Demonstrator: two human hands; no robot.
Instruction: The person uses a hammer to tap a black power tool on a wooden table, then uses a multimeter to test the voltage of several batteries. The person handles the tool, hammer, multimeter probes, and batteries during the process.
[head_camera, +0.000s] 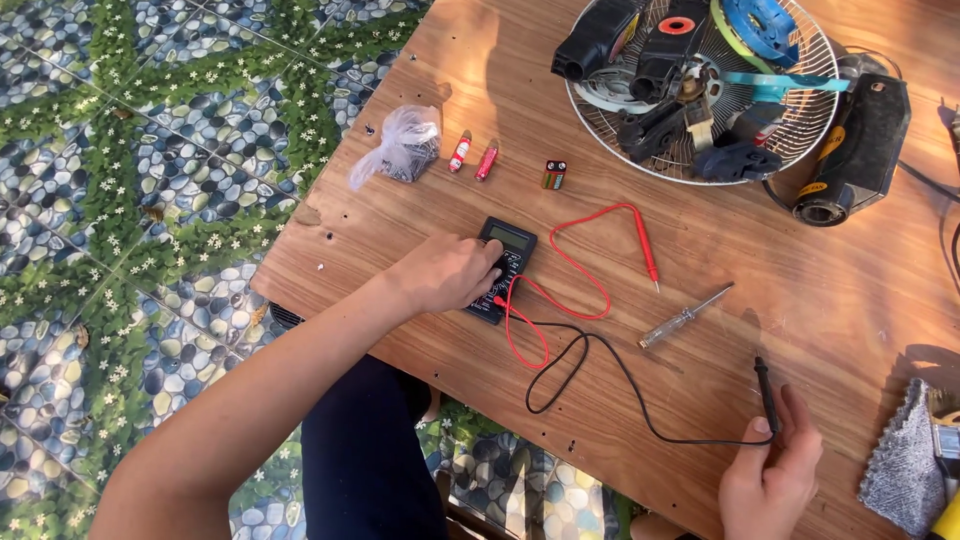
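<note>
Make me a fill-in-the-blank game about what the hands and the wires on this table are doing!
1. The left hand rests on the black ____, a meter with a small screen.
2. The right hand holds the probe on the ____ wire.
3. The red probe lies on the wooden ____, touched by no hand.
4. The clear-handled ____ lies between the two probes.

Missing words: multimeter; black; table; screwdriver

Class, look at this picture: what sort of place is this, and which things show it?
Probably a makeshift repair spot at home, perhaps outdoors in sunlight: a wooden table on pebble-patterned floor tiles, a multimeter with probe leads, and a fan guard holding tools.
</note>
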